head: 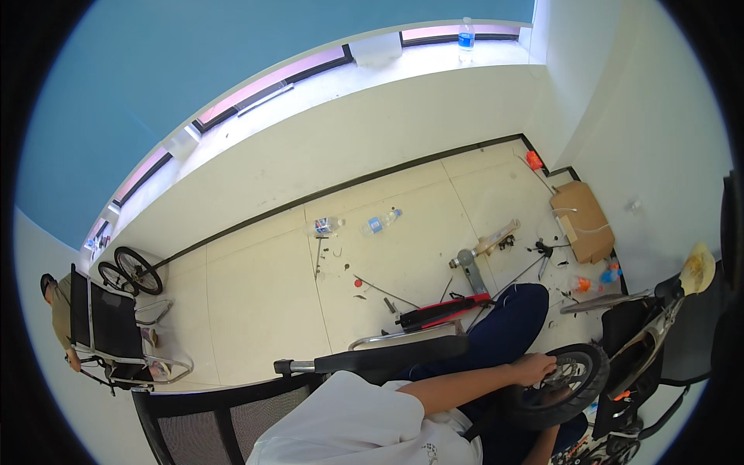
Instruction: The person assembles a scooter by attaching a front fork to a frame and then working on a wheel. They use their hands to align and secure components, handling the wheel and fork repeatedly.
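Observation:
A small spoked wheel with a black rubber tyre [596, 381] rests over my lap, tilted. My left hand [537, 370] is at the hub, by the metal brake disc [567, 372], its fingers bent; whether they grip a part is too small to tell. My right hand is mostly hidden behind the wheel, with only skin showing between the spokes and the forearm [543, 446] below the tyre. Before my knees a black and red folding bicycle frame part [444, 311] lies on the floor, joined to or touching a grey metal tube [474, 276].
Plastic bottles [382, 222], small parts, a hex key [318, 256] and a cardboard box [584, 221] lie on the floor. A bicycle frame with a worn saddle [697, 270] stands at right. A person [61, 308] sits at far left near two wheels [138, 270].

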Available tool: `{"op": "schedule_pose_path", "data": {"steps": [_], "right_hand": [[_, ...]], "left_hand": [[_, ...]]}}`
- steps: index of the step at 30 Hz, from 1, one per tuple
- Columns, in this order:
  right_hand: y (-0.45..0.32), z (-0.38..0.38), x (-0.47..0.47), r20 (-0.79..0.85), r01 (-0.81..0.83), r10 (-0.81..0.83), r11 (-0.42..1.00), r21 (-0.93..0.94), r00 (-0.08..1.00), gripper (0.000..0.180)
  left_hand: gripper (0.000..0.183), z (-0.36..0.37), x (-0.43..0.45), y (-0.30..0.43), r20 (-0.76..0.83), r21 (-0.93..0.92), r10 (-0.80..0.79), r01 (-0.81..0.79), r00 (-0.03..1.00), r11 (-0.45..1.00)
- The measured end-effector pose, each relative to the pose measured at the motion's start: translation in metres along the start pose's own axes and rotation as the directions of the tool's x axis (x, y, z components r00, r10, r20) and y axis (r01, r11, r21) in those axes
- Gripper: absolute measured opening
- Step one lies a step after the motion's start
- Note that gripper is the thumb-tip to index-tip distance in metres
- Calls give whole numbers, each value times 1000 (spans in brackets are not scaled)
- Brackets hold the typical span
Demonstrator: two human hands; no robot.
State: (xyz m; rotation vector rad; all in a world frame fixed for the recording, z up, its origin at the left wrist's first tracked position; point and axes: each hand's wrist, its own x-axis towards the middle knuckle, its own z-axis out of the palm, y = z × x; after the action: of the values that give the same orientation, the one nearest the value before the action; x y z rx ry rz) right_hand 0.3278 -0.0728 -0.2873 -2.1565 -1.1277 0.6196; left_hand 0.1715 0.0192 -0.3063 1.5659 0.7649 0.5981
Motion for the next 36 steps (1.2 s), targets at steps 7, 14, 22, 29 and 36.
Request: {"op": "schedule_pose_path", "data": {"steps": [7, 14, 22, 29, 36], "right_hand": [[7, -2, -4, -18, -27, 27, 1000, 6, 999, 29], [20, -15, -13, -63, -64, 63, 998, -12, 996, 27], [13, -21, -21, -107, -124, 113, 987, -101, 988, 25], [42, -1, -26, -102, 20, -11, 996, 87, 995, 24], [10, 4, -32, -142, -15, 59, 957, 291, 988, 12]], "left_hand": [[31, -8, -1, 0, 49, -27, -25, 26, 998, 999], [31, -6, -3, -5, 167, -61, 97, -88, 981, 994], [28, -19, -11, 14, 59, 43, 201, -203, 978, 978], [30, -24, -11, 25, 126, -21, 63, -61, 990, 998], [32, -14, 1, -16, 63, -27, -204, 206, 977, 978]]}}
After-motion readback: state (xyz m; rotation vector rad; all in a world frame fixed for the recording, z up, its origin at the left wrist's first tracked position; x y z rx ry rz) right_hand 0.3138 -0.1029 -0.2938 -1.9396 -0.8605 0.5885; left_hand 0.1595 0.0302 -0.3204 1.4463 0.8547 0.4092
